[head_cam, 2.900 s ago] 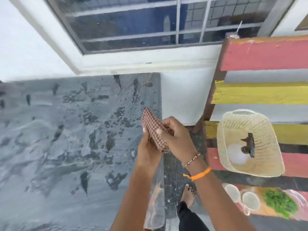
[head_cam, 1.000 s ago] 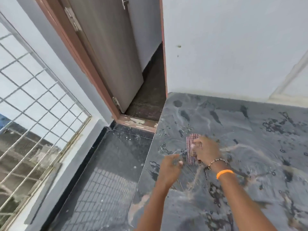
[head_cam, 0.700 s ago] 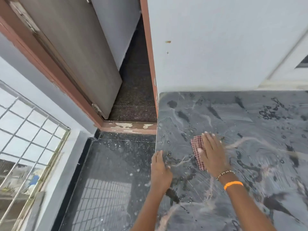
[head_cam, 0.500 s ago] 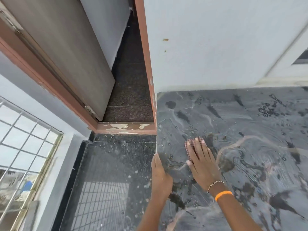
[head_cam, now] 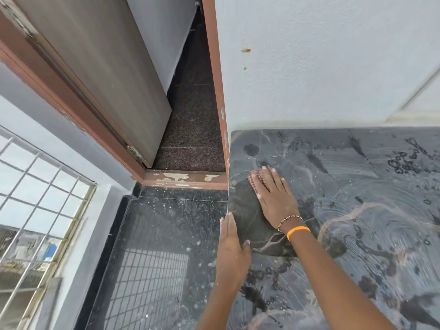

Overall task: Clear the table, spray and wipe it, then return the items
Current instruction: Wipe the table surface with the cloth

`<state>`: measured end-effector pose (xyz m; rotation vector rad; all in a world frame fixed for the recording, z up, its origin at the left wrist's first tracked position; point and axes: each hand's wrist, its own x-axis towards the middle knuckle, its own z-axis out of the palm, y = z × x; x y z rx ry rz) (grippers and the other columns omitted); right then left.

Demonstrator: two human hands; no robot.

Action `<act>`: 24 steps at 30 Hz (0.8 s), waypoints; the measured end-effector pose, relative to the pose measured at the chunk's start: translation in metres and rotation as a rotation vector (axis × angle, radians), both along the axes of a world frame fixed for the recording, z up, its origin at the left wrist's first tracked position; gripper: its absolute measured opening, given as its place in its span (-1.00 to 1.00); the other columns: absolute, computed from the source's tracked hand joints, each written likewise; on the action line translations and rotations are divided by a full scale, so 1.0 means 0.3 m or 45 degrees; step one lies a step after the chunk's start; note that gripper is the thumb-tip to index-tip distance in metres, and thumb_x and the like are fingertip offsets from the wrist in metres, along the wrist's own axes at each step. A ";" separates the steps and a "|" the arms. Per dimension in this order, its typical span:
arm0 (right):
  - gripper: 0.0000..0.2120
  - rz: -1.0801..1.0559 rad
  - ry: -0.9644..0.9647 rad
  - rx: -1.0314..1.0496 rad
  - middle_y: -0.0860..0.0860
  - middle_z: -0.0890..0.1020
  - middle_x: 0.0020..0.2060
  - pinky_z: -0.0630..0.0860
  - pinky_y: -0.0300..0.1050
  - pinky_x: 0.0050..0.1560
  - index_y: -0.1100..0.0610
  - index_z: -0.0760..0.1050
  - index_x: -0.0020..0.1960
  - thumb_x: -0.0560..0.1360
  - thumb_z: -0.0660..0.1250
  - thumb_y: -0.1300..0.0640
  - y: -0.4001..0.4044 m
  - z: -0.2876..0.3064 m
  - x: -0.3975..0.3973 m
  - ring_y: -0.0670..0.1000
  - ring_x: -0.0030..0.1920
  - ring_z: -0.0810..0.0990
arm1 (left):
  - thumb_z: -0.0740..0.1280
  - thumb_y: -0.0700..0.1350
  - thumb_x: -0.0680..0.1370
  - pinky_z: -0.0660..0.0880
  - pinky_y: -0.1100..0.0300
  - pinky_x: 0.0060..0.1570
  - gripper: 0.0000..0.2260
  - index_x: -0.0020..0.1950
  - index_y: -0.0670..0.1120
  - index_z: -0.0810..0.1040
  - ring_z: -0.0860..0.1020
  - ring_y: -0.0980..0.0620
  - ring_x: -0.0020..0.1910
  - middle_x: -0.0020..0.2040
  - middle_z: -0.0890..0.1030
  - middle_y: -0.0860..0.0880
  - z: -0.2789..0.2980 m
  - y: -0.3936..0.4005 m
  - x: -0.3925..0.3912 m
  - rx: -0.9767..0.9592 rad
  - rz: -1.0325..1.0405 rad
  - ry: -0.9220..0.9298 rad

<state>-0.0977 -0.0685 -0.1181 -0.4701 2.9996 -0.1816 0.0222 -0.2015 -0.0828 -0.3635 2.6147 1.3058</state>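
Observation:
The table is a dark grey stone slab, wet with spray droplets and wipe streaks. My right hand lies flat on it near the far left corner, pressing a red checked cloth against the stone; only the cloth's edge shows past my fingers. An orange band and a bead bracelet are on that wrist. My left hand rests along the slab's left edge, fingers together, thumb on the top surface, holding nothing.
A white wall rises behind the slab. Left of it stands a brown door frame with an open grey door and a chipped threshold. A dark speckled floor lies below, and a grilled window sits at far left.
My view swung from the slab's right end to its left end. The cloth went from both hands to flat under my right hand, which slid it toward the far left corner. My left hand settled on the edge.

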 end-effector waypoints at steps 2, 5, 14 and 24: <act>-0.49 -0.180 0.005 0.011 0.08 0.00 0.54 0.03 0.11 0.48 0.00 -0.04 0.53 0.61 0.00 0.10 0.119 -0.002 -0.036 0.16 0.53 -0.04 | 0.25 -0.16 0.57 -0.04 0.21 0.47 -0.28 0.53 -0.10 -0.21 -0.17 0.08 0.52 0.55 -0.15 0.04 -0.010 0.012 -0.010 -0.071 -0.026 -0.042; -0.50 -0.440 -0.006 0.004 0.10 0.02 0.54 0.05 0.13 0.47 0.02 -0.01 0.53 0.61 0.00 0.10 0.268 0.009 -0.010 0.17 0.53 -0.03 | 0.25 -0.16 0.57 -0.02 0.19 0.50 -0.25 0.51 -0.10 -0.26 -0.17 0.08 0.52 0.55 -0.21 0.04 -0.028 0.031 -0.008 -0.112 -0.021 -0.052; -0.48 -0.125 0.115 -0.058 0.11 0.24 0.48 0.27 0.13 0.39 0.06 0.19 0.48 0.53 0.07 0.11 0.003 0.011 0.211 0.21 0.48 0.18 | 0.24 -0.25 0.56 -0.11 0.38 0.39 -0.29 0.52 -0.07 -0.18 -0.12 0.12 0.52 0.55 -0.12 0.05 -0.049 0.049 -0.005 -0.104 0.069 0.015; -0.45 0.170 0.002 -0.055 0.01 0.01 0.54 0.02 0.10 0.48 -0.05 -0.02 0.52 0.57 0.05 0.13 -0.078 -0.007 -0.266 0.11 0.54 -0.06 | 0.22 -0.05 0.58 -0.23 0.24 0.45 -0.30 0.51 -0.10 -0.21 -0.32 0.13 0.45 0.50 -0.19 0.10 -0.058 0.077 -0.091 -0.299 0.019 0.107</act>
